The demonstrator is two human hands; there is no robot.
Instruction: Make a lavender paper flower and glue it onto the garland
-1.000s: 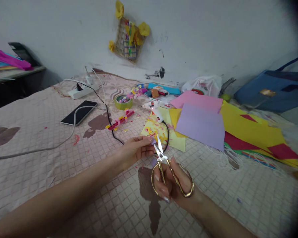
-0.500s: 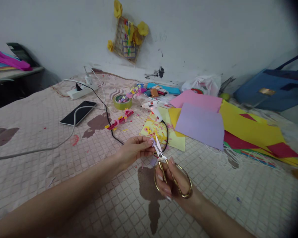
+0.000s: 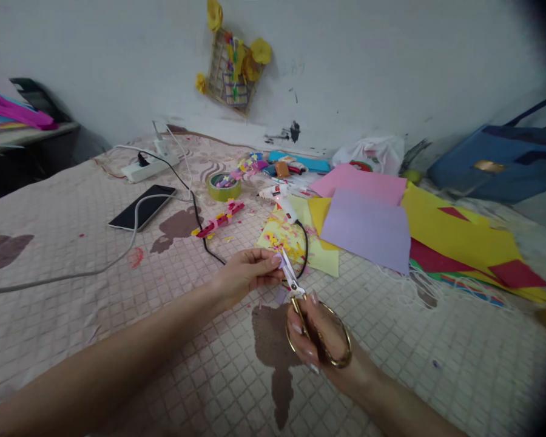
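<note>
Between the thumb and fingers of my left hand (image 3: 252,271) is a small piece of purple paper (image 3: 281,260). My right hand (image 3: 321,337) grips a pair of scissors (image 3: 293,286) by gold loop handles. Their silver blades point away from me and lie right at the edge of the purple piece. Just below the left fingertips, another purple scrap (image 3: 281,296) rests on the cloth. Past the blades, a pale yellow sheet (image 3: 325,258) carries many yellow and pink clippings (image 3: 284,243). A white glue gun (image 3: 283,203) with a black cord lies on that sheet.
Purple (image 3: 368,230), pink (image 3: 368,182) and yellow sheets (image 3: 459,237) lie to the right, near a blue bag (image 3: 505,161). A decorated red stick (image 3: 221,218), green tape roll (image 3: 224,188), phone (image 3: 143,207) and power strip (image 3: 150,167) sit left, with cables crossing the cloth.
The scissor blades have closed further at the edge of the purple piece, and the handles have come closer together. My left hand has stayed nearly still.
</note>
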